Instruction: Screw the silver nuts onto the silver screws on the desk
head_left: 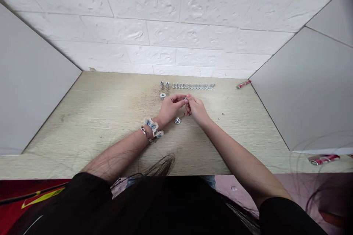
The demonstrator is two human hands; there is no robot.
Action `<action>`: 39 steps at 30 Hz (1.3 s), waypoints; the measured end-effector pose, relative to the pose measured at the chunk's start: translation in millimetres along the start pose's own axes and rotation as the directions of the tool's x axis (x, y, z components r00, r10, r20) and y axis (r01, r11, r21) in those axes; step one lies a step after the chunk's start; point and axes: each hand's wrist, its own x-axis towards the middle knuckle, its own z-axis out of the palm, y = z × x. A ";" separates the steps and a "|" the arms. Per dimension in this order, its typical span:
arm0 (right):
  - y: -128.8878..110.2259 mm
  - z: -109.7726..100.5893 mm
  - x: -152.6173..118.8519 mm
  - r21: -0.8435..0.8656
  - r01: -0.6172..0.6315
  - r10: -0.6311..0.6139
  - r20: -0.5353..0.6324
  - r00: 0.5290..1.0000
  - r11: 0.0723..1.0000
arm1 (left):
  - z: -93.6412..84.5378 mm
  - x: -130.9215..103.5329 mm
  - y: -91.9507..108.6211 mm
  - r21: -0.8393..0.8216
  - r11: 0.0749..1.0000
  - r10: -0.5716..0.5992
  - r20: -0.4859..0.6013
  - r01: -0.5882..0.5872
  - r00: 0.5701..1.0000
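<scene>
My left hand [173, 105] and my right hand [195, 107] meet above the table, fingers pinched together. Between their fingertips is a small silvery metal piece [186, 98], mostly hidden, so its exact kind does not show. Just below the hands a round metal part with a short raised stem [177, 120] rests on the table. Beside my left hand sits a round flanged metal part [163, 96] with a dark hole. Two small upright metal fittings [164, 85] stand behind it. To their right runs a close row of several silvery bolts [193, 86], shanks up.
The pale wooden table [110, 117] ends at a white brick-patterned wall [165, 33]. Grey panels close in the left [33, 80] and right [300, 91] sides. One red battery-like cylinder [243, 84] lies at the back right corner, another [324, 159] near the front right edge.
</scene>
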 end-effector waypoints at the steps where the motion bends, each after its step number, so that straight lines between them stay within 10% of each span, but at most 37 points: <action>1: 1.3 0.0 0.2 -0.006 0.011 -0.011 0.001 1.000 1.000 | -1.1 0.8 -0.5 -0.003 1.000 -0.008 0.019 0.008 1.000; 24: 11.2 -6.6 9.1 0.190 -0.043 0.035 0.047 0.998 0.981 | -10.0 6.8 -5.7 -0.163 0.973 -0.154 0.066 0.163 0.986; 33: 13.6 -7.8 10.0 0.198 -0.023 0.018 0.027 0.999 0.980 | -7.2 5.4 2.2 0.184 0.980 -0.076 -0.032 0.081 0.997; 39: 11.8 -5.4 9.1 0.257 -0.009 -0.004 0.051 0.999 0.966 | -3.1 1.3 -1.9 0.413 0.893 0.214 -0.041 -0.179 0.976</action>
